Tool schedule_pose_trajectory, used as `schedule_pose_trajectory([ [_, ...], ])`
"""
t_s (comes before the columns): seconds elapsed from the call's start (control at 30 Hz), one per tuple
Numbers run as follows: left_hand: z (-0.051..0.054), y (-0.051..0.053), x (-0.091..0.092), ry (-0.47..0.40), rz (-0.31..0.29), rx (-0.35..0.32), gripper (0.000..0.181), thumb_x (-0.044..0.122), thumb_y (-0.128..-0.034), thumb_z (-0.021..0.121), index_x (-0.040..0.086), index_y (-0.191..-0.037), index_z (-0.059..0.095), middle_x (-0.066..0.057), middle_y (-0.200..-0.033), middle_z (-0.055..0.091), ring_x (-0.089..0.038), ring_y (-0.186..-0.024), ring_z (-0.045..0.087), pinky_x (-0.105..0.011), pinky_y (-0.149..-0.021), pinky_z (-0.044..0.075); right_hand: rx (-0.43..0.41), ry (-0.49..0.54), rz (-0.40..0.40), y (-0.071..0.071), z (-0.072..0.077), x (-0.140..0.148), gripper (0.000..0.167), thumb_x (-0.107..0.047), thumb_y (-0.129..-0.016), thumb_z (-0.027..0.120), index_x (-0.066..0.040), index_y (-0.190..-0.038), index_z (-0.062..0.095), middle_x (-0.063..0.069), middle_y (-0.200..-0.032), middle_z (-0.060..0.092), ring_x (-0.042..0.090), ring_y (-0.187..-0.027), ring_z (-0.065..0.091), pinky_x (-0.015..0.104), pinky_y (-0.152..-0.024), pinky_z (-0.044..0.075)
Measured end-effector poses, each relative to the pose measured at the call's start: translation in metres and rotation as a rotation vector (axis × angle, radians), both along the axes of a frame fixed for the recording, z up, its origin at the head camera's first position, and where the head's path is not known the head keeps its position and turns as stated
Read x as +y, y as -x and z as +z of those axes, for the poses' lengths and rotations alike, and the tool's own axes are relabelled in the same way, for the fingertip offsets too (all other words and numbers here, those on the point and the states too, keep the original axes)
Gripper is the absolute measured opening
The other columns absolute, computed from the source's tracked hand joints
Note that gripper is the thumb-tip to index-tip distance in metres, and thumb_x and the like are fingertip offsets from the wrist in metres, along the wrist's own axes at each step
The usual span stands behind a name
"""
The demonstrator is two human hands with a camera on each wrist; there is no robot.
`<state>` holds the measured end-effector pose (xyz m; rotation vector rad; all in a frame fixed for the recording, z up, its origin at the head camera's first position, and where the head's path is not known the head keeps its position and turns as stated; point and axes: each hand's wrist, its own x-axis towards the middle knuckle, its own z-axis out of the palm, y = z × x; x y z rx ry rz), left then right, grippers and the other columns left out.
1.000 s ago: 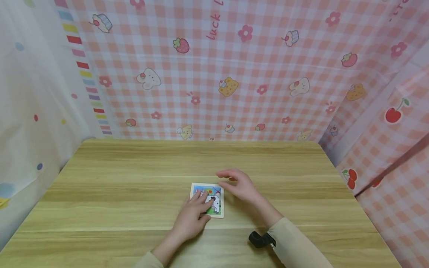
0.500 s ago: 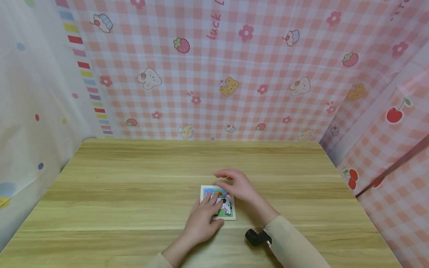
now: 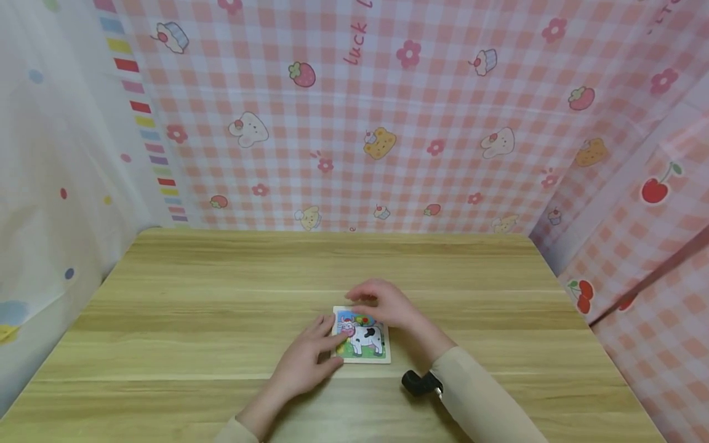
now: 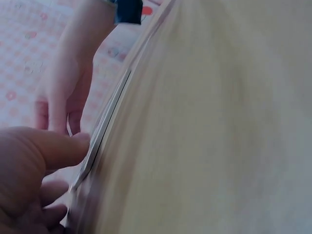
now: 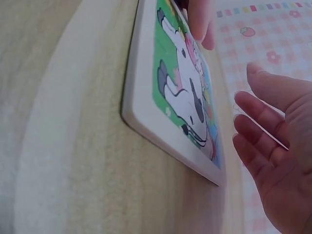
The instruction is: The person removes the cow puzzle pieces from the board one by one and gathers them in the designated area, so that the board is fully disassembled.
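A small square picture board [image 3: 367, 340] with a pale raised border lies flat on the table; it shows a black-and-white cow on green grass under blue sky. My left hand [image 3: 306, 358] is at its left side, fingers spread, with the index fingertip touching the picture by the cow's head. Over the board's far right corner, my right hand [image 3: 386, 306] hovers with loosely bent fingers and covers part of that corner. The right wrist view shows a gap between the right hand [image 5: 285, 129] and the board [image 5: 170, 92], with nothing held.
Wood-grain table [image 3: 194, 307] stretches around the board on all sides. A pink checked curtain [image 3: 343, 111] hangs behind the far edge, and more cloth [image 3: 637, 246] hangs at the right. A black device [image 3: 420, 383] sticks out from the right sleeve.
The board moved right under my left hand, then stayed put. My left hand has since drawn back to the left, uncovering most of the cow. My right hand shifted slightly left.
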<state>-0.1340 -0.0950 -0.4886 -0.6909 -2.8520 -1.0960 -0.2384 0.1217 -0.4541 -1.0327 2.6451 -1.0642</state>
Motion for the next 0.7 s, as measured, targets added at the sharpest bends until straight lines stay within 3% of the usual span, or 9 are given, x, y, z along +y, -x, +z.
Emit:
schedule_pose_trajectory([
  [0.13,0.000,0.003,-0.006,0.047,-0.061,0.008,0.046,0.023,-0.0890,0.073,0.017,-0.134,0.064,-0.018,-0.155,0.037,-0.045,-0.145,0.028,-0.062,-0.114,0.029,0.026,-0.015,0.029,0.003,-0.003,-0.001,0.024,-0.016,-0.091,0.072,-0.010,-0.114,0.072,0.002,-0.112,0.071,0.016,-0.101,0.064,0.029,-0.090,0.053],
  [0.27,0.001,0.003,-0.008,0.080,-0.084,0.030,0.045,0.025,-0.0896,0.073,0.016,-0.133,0.064,-0.020,-0.155,0.038,-0.046,-0.144,0.029,-0.064,-0.114,0.028,0.074,-0.009,0.066,0.005,-0.006,-0.001,0.021,-0.016,-0.091,0.072,-0.011,-0.111,0.074,0.001,-0.110,0.071,0.017,-0.102,0.064,0.032,-0.090,0.053],
  [0.7,0.001,0.001,-0.002,0.100,-0.032,0.063,0.043,0.027,-0.0887,0.074,0.018,-0.131,0.067,-0.018,-0.153,0.041,-0.043,-0.144,0.032,-0.062,-0.115,0.028,0.129,-0.135,0.136,0.013,-0.008,-0.007,0.018,-0.020,-0.089,0.075,-0.017,-0.106,0.075,-0.002,-0.107,0.067,0.012,-0.099,0.059,0.029,-0.088,0.051],
])
